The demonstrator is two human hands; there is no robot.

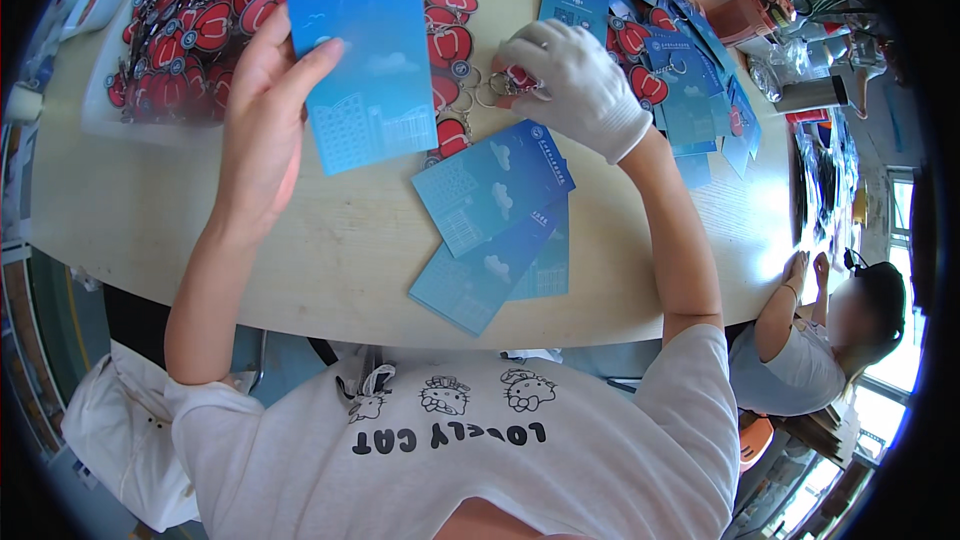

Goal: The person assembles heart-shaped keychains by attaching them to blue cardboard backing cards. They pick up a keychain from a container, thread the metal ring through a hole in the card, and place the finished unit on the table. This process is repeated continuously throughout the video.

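My bare left hand (268, 110) pinches a blue printed card (372, 70) by its left edge, thumb on the front, raised above the table. My right hand (575, 80), in a white glove, has its fingers closed round a red keychain (520, 78) with metal rings, just right of a column of similar red keychains (450, 45). Below the gloved hand, several blue cards (490, 190) lie overlapping near the table's front edge. The fingers of the glove hide part of the keychain.
A white bin (100, 115) at the left holds a heap of red keychains (200, 35). To the right, blue cards with keychains (685, 75) are piled. Plastic bags and a dark cylinder (812, 93) stand beyond. Another person (810, 340) sits at the table's right side.
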